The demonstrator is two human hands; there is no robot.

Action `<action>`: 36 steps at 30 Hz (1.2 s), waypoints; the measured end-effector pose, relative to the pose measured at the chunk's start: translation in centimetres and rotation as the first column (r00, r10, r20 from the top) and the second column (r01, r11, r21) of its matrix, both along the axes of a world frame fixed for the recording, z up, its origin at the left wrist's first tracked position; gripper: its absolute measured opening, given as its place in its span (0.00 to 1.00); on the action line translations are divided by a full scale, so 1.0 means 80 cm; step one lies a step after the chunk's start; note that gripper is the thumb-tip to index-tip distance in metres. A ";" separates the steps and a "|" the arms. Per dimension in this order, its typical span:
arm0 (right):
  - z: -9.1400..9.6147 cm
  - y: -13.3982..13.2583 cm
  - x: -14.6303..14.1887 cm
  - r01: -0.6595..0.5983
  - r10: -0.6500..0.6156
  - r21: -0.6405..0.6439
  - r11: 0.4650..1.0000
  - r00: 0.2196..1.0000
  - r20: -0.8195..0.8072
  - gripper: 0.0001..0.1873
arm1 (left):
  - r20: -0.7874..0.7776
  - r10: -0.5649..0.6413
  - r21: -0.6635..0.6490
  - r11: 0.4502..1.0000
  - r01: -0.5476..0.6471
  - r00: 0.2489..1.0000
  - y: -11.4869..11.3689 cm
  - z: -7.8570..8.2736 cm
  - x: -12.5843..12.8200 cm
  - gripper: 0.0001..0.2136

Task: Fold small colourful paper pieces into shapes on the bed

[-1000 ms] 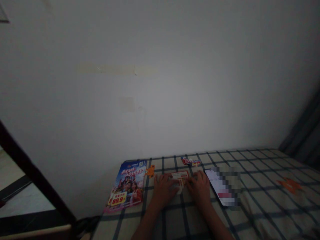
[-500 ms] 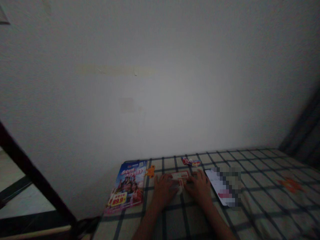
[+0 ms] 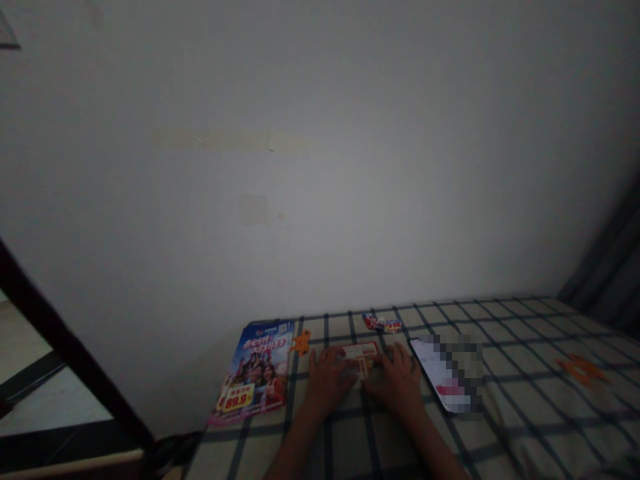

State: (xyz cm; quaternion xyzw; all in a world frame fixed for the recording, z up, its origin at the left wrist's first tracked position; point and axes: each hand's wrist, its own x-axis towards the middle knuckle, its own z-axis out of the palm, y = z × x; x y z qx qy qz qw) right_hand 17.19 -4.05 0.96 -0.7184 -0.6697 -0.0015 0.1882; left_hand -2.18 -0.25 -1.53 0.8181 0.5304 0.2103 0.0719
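A small piece of printed paper (image 3: 361, 349), red and white along its far edge, lies on the checked cloth between my two hands. My left hand (image 3: 326, 375) rests palm down on its left side, fingers spread and fingertips on the paper. From the right, my right hand (image 3: 399, 375) lies over the other side, fingers apart, its thumb and index finger at the paper's edge. Pale folded-looking strips show near the thumbs, and the fingers cover the paper's sides. Right of my right hand lies a phone (image 3: 440, 377) with a lit screen, partly blurred out.
A stack of colourful leaflets (image 3: 257, 370) lies at the left edge of the cloth (image 3: 520, 373). Beside it is an orange paper figure (image 3: 301, 343). Crumpled printed paper (image 3: 383, 324) sits near the wall (image 3: 350, 200). Another orange shape (image 3: 583, 369) shows far right.
My right hand's fingers have shifted slightly on the paper. My left hand stays nearly in place, and the things around are unmoved.
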 end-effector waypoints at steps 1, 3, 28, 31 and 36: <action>-0.002 0.001 -0.001 -0.004 0.004 -0.001 1.000 1.000 0.002 0.28 | 0.001 -0.002 -0.004 1.000 0.002 1.000 0.000 0.000 0.000 0.14; -0.005 0.002 -0.002 -0.011 0.011 -0.008 1.000 1.000 0.004 0.29 | 0.009 -0.007 -0.009 1.000 0.007 1.000 0.000 0.000 -0.001 0.14; -0.054 0.015 0.026 -0.199 0.229 0.309 0.930 0.972 -0.062 0.09 | 0.047 -0.008 0.032 0.999 0.007 0.999 -0.004 0.002 0.003 0.17; -0.043 0.011 0.021 -0.199 0.220 0.234 0.952 0.973 -0.069 0.08 | 0.035 -0.001 0.022 1.000 0.000 0.999 -0.003 0.003 0.003 0.18; -0.022 -0.001 0.012 -0.062 0.075 0.148 0.987 0.994 -0.079 0.08 | 0.054 -0.008 0.016 1.000 0.007 0.998 -0.002 0.005 0.003 0.17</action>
